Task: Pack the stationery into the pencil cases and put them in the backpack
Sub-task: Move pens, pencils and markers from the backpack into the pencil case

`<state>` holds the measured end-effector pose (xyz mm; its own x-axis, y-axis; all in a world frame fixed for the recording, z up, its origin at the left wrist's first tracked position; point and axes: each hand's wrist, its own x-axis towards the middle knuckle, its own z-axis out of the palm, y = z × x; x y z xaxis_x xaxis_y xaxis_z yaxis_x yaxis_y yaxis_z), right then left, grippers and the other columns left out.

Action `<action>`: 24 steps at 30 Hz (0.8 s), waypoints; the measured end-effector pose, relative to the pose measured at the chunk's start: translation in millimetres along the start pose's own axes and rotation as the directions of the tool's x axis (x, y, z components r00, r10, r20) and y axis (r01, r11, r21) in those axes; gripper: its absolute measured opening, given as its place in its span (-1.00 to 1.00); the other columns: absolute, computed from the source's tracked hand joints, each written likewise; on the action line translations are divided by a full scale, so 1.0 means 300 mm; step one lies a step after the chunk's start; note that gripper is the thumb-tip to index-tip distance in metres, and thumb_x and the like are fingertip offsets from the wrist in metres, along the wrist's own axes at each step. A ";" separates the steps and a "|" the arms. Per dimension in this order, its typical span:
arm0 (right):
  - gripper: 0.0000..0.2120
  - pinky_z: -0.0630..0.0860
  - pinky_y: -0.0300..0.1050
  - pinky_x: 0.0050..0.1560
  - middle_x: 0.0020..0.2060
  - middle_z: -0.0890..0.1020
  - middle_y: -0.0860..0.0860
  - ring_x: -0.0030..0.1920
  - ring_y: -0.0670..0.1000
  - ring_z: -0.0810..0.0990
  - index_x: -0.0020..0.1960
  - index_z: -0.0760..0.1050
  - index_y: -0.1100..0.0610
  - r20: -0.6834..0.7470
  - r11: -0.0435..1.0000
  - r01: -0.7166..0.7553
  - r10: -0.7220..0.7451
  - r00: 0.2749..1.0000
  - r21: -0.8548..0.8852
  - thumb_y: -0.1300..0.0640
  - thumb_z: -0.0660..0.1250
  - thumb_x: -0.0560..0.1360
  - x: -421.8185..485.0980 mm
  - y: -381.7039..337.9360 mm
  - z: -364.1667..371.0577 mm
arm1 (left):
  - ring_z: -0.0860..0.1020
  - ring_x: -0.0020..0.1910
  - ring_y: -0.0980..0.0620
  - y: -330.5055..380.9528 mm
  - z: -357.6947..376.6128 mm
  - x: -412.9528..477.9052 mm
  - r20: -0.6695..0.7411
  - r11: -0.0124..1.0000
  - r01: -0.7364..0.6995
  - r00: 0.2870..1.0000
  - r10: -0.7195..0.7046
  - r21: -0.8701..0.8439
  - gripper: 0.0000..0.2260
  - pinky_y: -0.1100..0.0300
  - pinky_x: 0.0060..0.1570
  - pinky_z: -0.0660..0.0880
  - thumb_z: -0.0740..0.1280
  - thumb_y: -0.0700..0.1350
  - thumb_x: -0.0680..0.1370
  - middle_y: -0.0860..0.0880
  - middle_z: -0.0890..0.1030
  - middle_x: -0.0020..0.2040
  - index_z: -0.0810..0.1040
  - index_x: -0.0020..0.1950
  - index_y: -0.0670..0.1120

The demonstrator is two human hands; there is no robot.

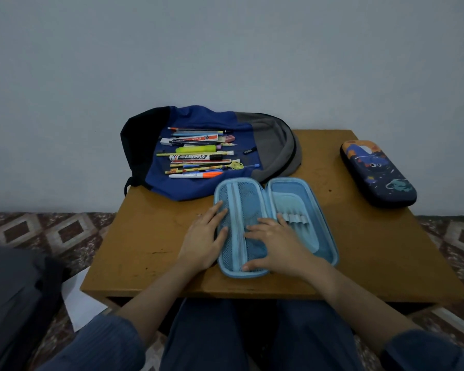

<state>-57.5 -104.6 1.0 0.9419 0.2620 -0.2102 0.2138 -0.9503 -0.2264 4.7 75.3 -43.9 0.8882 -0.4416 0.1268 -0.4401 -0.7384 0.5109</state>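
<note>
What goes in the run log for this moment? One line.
stage: case opened | light blue pencil case: open, empty | left hand, right hand: flat on it | stationery: on backpack

Looks like a room at home, not an office: a low wooden table (150,236) shoved against a plain white wall (225,49), patterned diamond floor tiles (51,231) left of the left hand (202,238), the person seated close to it.
</note>
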 end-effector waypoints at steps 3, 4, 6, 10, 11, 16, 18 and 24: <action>-0.25 -0.24 0.10 0.50 0.46 0.27 -0.11 0.50 -0.04 0.05 0.45 0.26 -0.01 -0.057 1.000 -0.007 0.007 0.998 0.001 -0.34 0.29 0.37 0.001 -0.007 0.019 | 0.15 0.47 0.11 0.003 0.000 -0.003 0.002 1.000 0.003 1.000 -0.003 -0.007 -0.58 0.04 0.46 0.11 0.12 0.00 0.62 0.11 0.15 0.51 0.24 0.48 -0.02; -0.25 -0.24 0.10 0.50 0.46 0.27 -0.11 0.50 -0.04 0.05 0.45 0.27 -0.01 -0.071 1.000 -0.003 0.004 0.997 0.006 -0.35 0.28 0.37 0.001 -0.006 0.024 | 0.16 0.47 0.11 0.003 0.000 -0.003 0.002 1.000 0.006 1.000 -0.006 -0.009 -0.58 0.04 0.46 0.12 0.12 0.01 0.62 0.11 0.15 0.51 0.25 0.48 -0.02; -0.19 -0.24 0.09 0.50 0.45 0.28 -0.12 0.50 -0.05 0.06 0.44 0.28 -0.02 -0.083 1.000 0.005 -0.004 0.997 0.020 -0.42 0.24 0.33 0.003 0.000 0.033 | 0.17 0.46 0.12 0.004 -0.001 -0.003 -0.003 1.000 0.004 1.000 -0.004 -0.013 -0.59 0.05 0.46 0.13 0.12 0.00 0.62 0.12 0.16 0.51 0.25 0.47 -0.02; -0.13 -0.28 0.05 0.48 0.44 0.29 -0.12 0.50 -0.07 0.06 0.43 0.29 -0.02 -0.139 0.999 0.005 0.001 0.990 0.043 -0.49 0.15 0.26 0.004 0.000 0.050 | 0.18 0.46 0.13 0.005 -0.001 -0.002 -0.008 1.000 -0.001 1.000 0.001 -0.019 -0.59 0.09 0.45 0.13 0.13 0.00 0.62 0.13 0.16 0.51 0.26 0.47 -0.01; -0.16 -0.28 0.05 0.48 0.44 0.29 -0.12 0.50 -0.07 0.06 0.44 0.29 -0.02 -0.148 0.999 0.001 0.006 0.989 0.051 -0.47 0.17 0.30 0.004 -0.001 0.054 | 0.18 0.46 0.13 0.004 -0.001 -0.003 -0.006 1.000 0.001 1.000 -0.001 -0.019 -0.59 0.10 0.45 0.13 0.13 0.00 0.62 0.13 0.16 0.51 0.25 0.47 -0.01; -0.09 -0.26 0.01 0.46 0.34 0.43 -0.08 0.45 -0.03 0.21 0.35 0.40 0.02 -0.265 0.997 0.020 -0.001 0.964 0.069 -0.44 -0.18 0.21 0.005 -0.015 0.079 | 0.17 0.46 0.14 0.009 -0.004 -0.004 -0.004 1.000 0.008 1.000 -0.008 -0.013 -0.59 0.13 0.45 0.11 0.12 0.00 0.62 0.14 0.15 0.51 0.25 0.47 0.00; -0.22 -0.13 0.08 0.48 0.19 0.53 -0.05 0.34 0.01 0.36 0.23 0.49 0.05 -0.324 0.996 0.011 0.018 0.946 0.090 -0.40 -0.11 0.29 0.020 -0.015 0.079 | 0.17 0.46 0.14 0.010 -0.001 -0.003 -0.003 1.000 0.008 1.000 -0.008 -0.014 -0.59 0.12 0.46 0.09 0.11 0.00 0.63 0.15 0.14 0.51 0.23 0.48 0.00; -0.72 0.41 0.26 0.22 -0.24 0.57 -0.03 -0.09 0.06 0.55 -0.22 0.52 0.10 -0.471 1.000 0.020 -0.006 0.882 0.024 -0.09 0.47 0.32 0.094 -0.009 0.072 | 0.16 0.46 0.14 0.001 0.006 -0.004 0.001 1.000 0.012 1.000 -0.012 -0.006 -0.59 0.10 0.46 0.10 0.09 0.00 0.63 0.15 0.13 0.51 0.22 0.49 0.02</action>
<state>-37.2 -91.0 -24.8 0.9516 0.1578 0.2638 0.2261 -0.9407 -0.2529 3.3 74.7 -45.4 0.8933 -0.4331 0.1202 -0.4287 -0.7408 0.5172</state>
